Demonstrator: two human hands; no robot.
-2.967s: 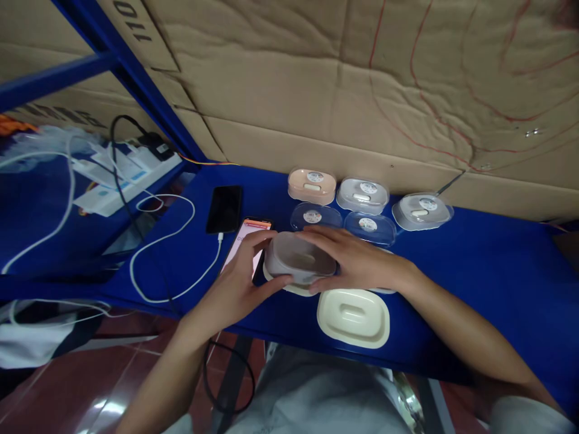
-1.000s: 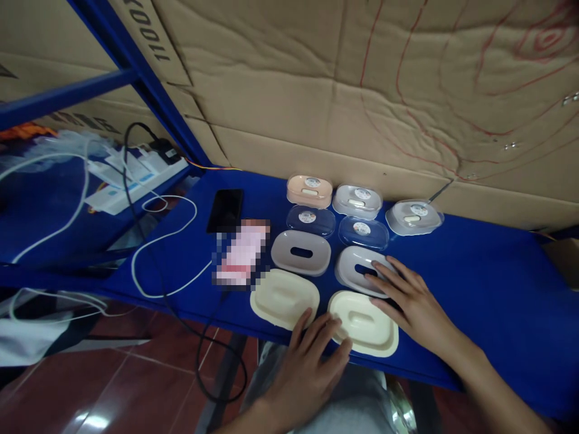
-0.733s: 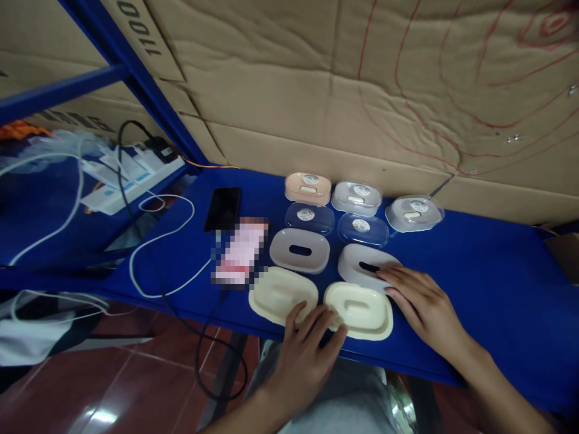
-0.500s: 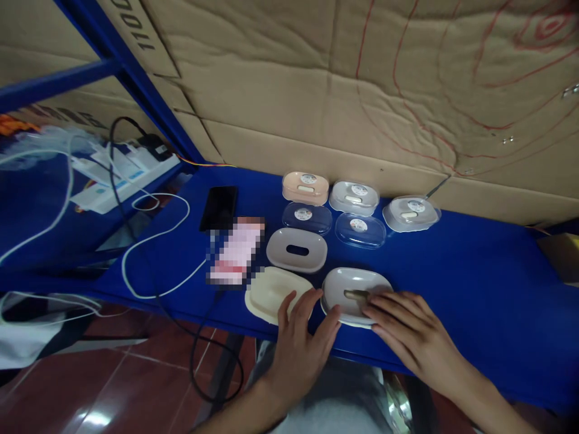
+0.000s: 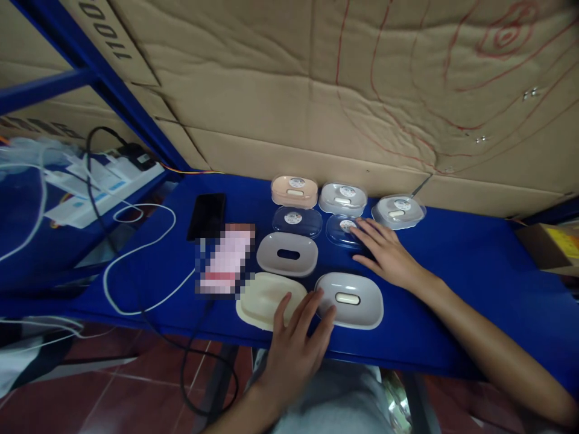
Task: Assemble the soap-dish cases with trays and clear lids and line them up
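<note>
Nearest, the left hand [image 5: 296, 343] reached in over the front edge of the blue worktop [image 5: 452, 307], its fingers spread and slightly curled, the fingertips over the left rim of a slotted grey dish [image 5: 367, 313] and the right part of a cream base [image 5: 257, 304] just beside it. The slotted grey dish lay flat, a cream bar [image 5: 347, 299] showing through its oval slot. Behind the cream base lay a grey tray [image 5: 270, 258], and to the left of both a pixelated phone [image 5: 228, 259]. The right hand [image 5: 386, 256] stretched over the right part of a clear lid [image 5: 337, 235], fingers extended and thumb apart; whether it touched the lid could not be told. A second lid [image 5: 311, 224] lay to the left, and a dark phone [image 5: 207, 217] well to the left of that. Farther back, a peach box [image 5: 280, 193], a grey box [image 5: 328, 203] and a right-hand grey box [image 5: 383, 212] stood in a row under clear covers, before a cardboard sheet [image 5: 253, 102]
</note>
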